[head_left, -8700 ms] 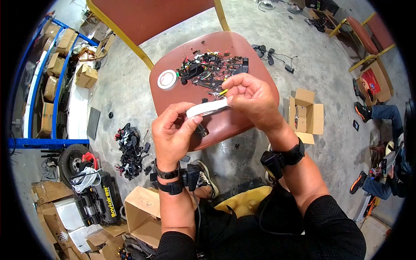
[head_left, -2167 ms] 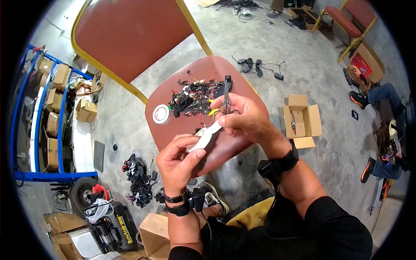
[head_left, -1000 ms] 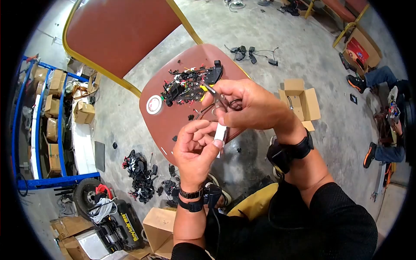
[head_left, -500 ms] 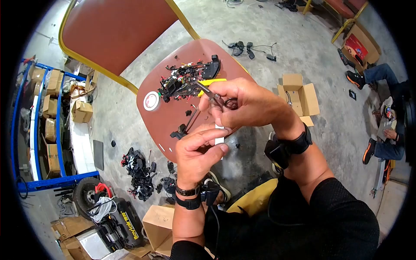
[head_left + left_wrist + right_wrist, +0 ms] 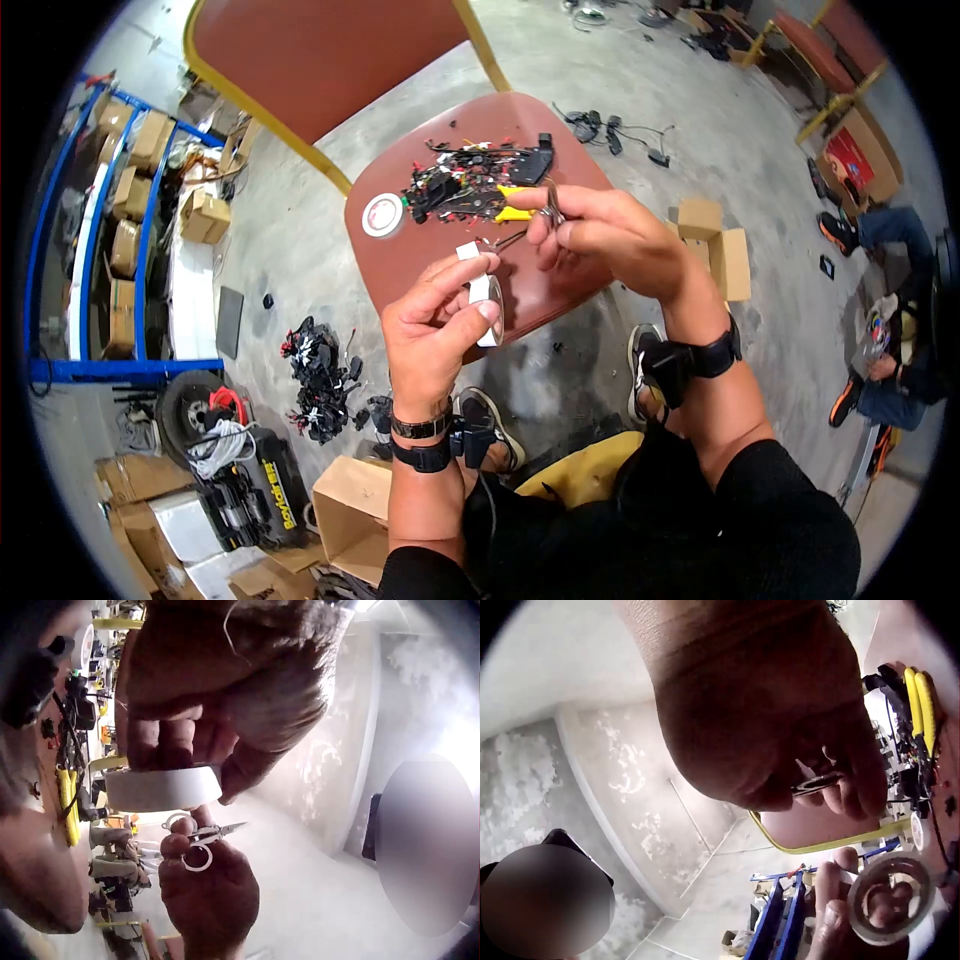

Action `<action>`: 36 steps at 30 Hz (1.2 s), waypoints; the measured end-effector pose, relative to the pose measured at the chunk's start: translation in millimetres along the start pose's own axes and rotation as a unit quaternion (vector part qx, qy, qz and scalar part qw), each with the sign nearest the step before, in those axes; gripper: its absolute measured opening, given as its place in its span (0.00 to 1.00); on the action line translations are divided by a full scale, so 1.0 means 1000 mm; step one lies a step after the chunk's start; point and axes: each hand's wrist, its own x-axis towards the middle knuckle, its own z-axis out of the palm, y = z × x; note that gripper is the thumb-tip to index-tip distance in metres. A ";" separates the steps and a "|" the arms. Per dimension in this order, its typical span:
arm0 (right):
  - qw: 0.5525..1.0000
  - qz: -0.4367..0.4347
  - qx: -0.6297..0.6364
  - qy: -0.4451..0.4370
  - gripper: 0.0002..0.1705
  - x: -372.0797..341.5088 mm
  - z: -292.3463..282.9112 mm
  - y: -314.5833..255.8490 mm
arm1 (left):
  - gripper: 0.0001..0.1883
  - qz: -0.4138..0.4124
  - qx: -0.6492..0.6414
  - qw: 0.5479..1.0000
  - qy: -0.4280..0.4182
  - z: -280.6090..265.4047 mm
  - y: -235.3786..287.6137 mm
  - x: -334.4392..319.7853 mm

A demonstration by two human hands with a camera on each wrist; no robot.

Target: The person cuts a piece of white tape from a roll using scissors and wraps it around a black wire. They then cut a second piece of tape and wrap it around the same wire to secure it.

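Observation:
My left hand (image 5: 425, 330) pinches a roll of white tape (image 5: 486, 296) above the front of the red-brown chair seat. In the left wrist view the roll (image 5: 165, 789) shows its broad white side; in the right wrist view its ring (image 5: 860, 900) faces the camera. My right hand (image 5: 620, 235), apart from the roll, holds small folding scissors. Their metal loops and short blades (image 5: 229, 829) stand out from the fingers in the left wrist view. Yellow-handled pliers (image 5: 514, 213) lie beyond, beside a pile of black parts and wires (image 5: 450, 180).
Another white roll (image 5: 382, 215) lies at the seat's left edge (image 5: 355, 240). On the floor are a black cable pile (image 5: 318, 385), an open carton (image 5: 735, 262) and another carton (image 5: 355, 500). Blue shelving (image 5: 140, 240) stands left; a person sits at the far right.
The hands have moved apart. The tape roll has turned upright in my left hand, and the right hand with the scissors has shifted right, away from the strip it was touching.

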 end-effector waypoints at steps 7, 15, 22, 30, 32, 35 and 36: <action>0.999 -0.009 -0.032 -0.012 0.24 0.008 0.011 0.012 | 0.20 0.045 0.008 0.998 0.041 -0.014 0.012 0.002; 0.998 0.041 0.017 -0.053 0.25 0.005 0.022 0.006 | 0.19 0.067 0.019 0.996 0.048 -0.022 0.014 0.003; 0.996 0.027 0.077 -0.037 0.27 0.007 0.028 0.006 | 0.21 0.034 -0.017 0.998 0.045 -0.024 0.017 0.001; 0.995 0.017 -0.094 -0.042 0.27 0.002 0.013 0.002 | 0.21 0.032 0.009 0.999 0.025 -0.025 0.016 0.002; 0.989 0.036 -0.141 -0.034 0.29 -0.002 0.010 -0.002 | 0.21 0.018 0.003 1.000 0.023 -0.023 0.020 0.001; 0.979 0.035 -0.200 -0.033 0.30 -0.004 0.007 -0.009 | 0.22 0.007 0.027 1.000 0.003 -0.027 0.018 0.000; 0.975 0.025 -0.215 -0.044 0.30 -0.004 0.006 -0.012 | 0.22 0.001 0.032 0.999 -0.004 -0.028 0.017 -0.001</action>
